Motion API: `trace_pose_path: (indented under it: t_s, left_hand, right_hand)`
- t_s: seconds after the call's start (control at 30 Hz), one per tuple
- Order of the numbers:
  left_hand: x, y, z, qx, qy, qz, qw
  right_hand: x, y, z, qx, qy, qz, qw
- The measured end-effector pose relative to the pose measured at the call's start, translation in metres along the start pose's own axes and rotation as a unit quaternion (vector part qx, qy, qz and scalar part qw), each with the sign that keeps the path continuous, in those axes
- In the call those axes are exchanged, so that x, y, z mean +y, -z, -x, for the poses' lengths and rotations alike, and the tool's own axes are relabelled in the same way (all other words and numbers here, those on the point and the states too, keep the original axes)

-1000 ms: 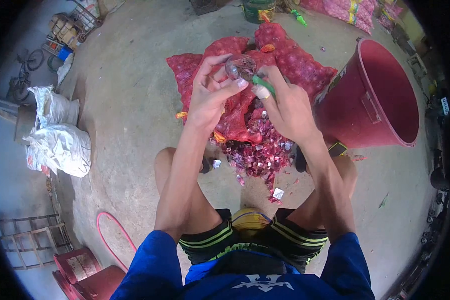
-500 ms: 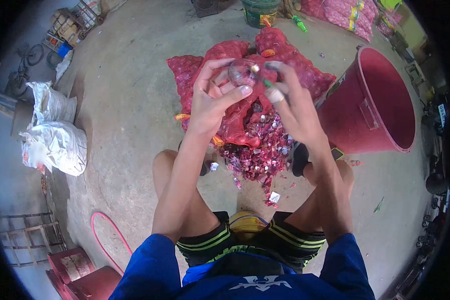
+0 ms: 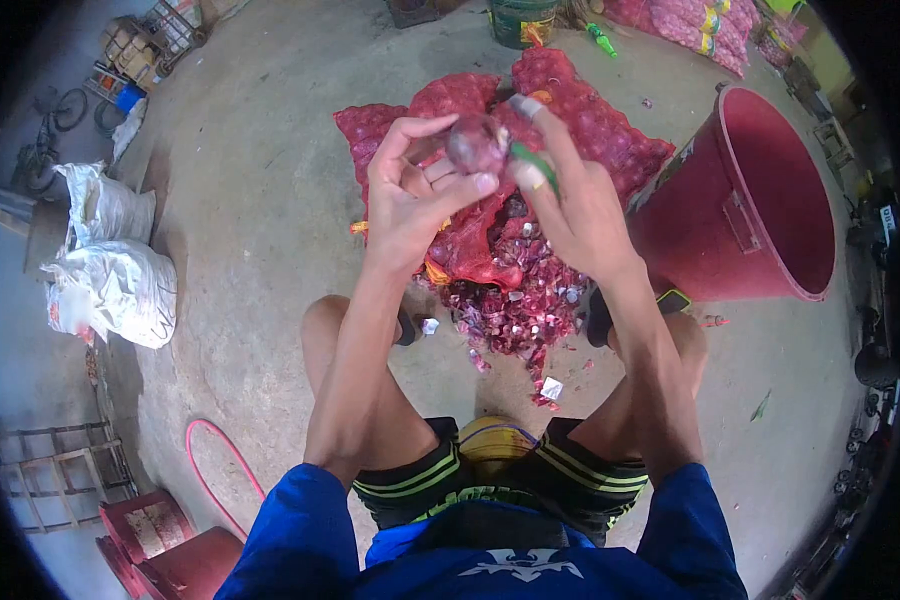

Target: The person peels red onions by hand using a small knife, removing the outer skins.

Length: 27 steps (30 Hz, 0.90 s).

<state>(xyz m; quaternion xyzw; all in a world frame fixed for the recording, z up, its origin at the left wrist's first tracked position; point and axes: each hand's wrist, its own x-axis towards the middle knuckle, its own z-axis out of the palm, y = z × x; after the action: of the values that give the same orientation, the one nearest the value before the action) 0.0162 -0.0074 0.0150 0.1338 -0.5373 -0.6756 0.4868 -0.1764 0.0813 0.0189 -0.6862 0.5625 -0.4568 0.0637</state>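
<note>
My left hand (image 3: 410, 195) grips a round purple-red onion (image 3: 477, 144) between thumb and fingers. Close to the onion's right side, my right hand (image 3: 570, 190) is closed on a small tool with a green handle (image 3: 535, 160); its blade cannot be made out. White wrapping shows on some of the right fingers. Below both hands, a red mesh bag (image 3: 475, 255) lies beside a heap of onion skins and scraps (image 3: 520, 310) on the floor.
More red mesh bags of onions (image 3: 590, 115) lie beyond my hands. A large red bin (image 3: 690, 210) leans at the right. White sacks (image 3: 115, 285) stand at the left, with a pink hose (image 3: 220, 445) nearer me. A green bucket (image 3: 523, 22) is at the top.
The onion and my left hand have shifted slightly left. My right hand has also moved a little left, and the green handle shows more clearly.
</note>
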Motion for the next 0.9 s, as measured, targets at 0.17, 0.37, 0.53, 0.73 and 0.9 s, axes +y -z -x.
trace_pose_path:
  t_s: [0.17, 0.37, 0.53, 0.73, 0.9]
  left_hand:
    - [-0.005, -0.012, 0.003, -0.058, -0.014, 0.005, 0.998]
    - [-0.001, -0.007, -0.003, 0.012, 0.002, 0.015, 1.000]
    - [-0.002, -0.002, -0.003, 0.024, 0.001, -0.003, 1.000]
    - [0.001, 0.008, -0.006, 0.000, -0.002, -0.011, 1.000]
    - [-0.001, 0.001, -0.001, 0.014, -0.034, -0.067, 0.997]
  right_hand:
    - [0.008, 0.014, -0.005, 0.022, -0.075, -0.044, 0.996]
    - [-0.009, 0.017, 0.000, -0.029, -0.042, -0.096, 0.994]
    - [-0.006, 0.001, 0.001, -0.025, -0.015, -0.085, 0.996]
    - [-0.006, -0.002, -0.001, -0.054, -0.023, -0.047, 0.997]
    - [-0.005, -0.003, -0.004, -0.011, -0.055, -0.074, 0.996]
